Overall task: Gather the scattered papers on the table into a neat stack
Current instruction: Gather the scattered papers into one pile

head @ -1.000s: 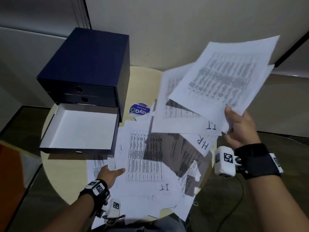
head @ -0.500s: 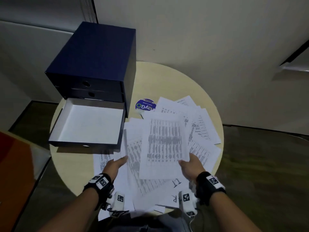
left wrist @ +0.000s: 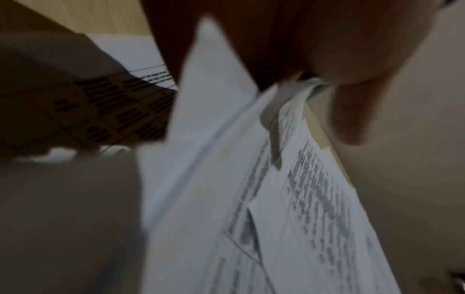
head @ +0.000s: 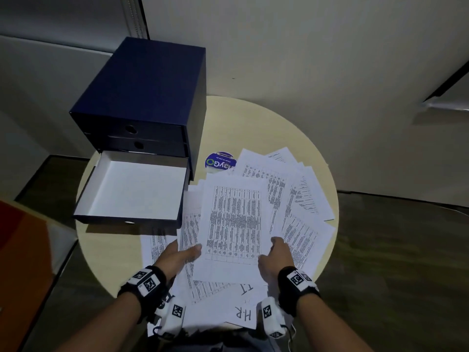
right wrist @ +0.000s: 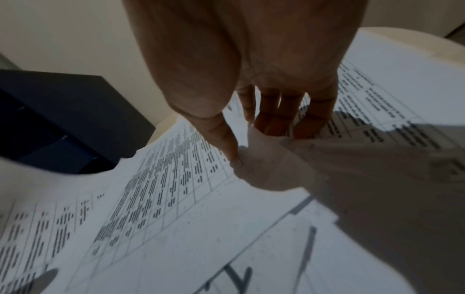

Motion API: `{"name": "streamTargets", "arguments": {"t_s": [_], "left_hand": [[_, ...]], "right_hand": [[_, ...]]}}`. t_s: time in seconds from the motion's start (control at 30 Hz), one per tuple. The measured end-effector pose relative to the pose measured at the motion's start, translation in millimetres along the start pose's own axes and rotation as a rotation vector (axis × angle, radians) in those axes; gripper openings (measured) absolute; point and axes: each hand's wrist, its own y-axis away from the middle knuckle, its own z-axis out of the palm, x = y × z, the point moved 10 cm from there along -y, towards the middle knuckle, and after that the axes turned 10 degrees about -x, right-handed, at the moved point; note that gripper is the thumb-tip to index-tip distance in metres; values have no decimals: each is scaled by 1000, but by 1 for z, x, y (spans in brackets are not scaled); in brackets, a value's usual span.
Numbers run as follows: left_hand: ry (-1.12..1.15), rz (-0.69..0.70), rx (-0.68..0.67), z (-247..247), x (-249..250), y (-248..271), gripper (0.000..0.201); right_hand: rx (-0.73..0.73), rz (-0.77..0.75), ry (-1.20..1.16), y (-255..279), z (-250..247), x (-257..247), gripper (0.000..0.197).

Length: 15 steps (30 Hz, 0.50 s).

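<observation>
Left hand [head: 175, 257] and right hand [head: 275, 259] pinching opposite edges of papers [head: 234, 224], round table [head: 291, 138], drawer box [head: 152, 97] beside.

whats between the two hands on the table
In the head view, the top printed sheet lies between the left hand and right hand, over other papers.

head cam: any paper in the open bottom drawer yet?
No: the open bottom drawer shows only its bare white floor, while the papers lie fanned out on the table beside it.
</observation>
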Motion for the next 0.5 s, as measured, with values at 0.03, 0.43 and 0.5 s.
{"name": "streamTargets", "arguments": {"t_s": [0.03,0.43,0.5], "left_hand": [[-17,17,2,4,5,0,72],[-353,158,9,54,46,-5,42],[-370,213,-15,62,66,6,37]], "right_hand": [[1,0,-50,2,-2,2,52],[-113,15,-542,5,-19,22,37],[-96,-21,-629,7,-27,25,54]]}}
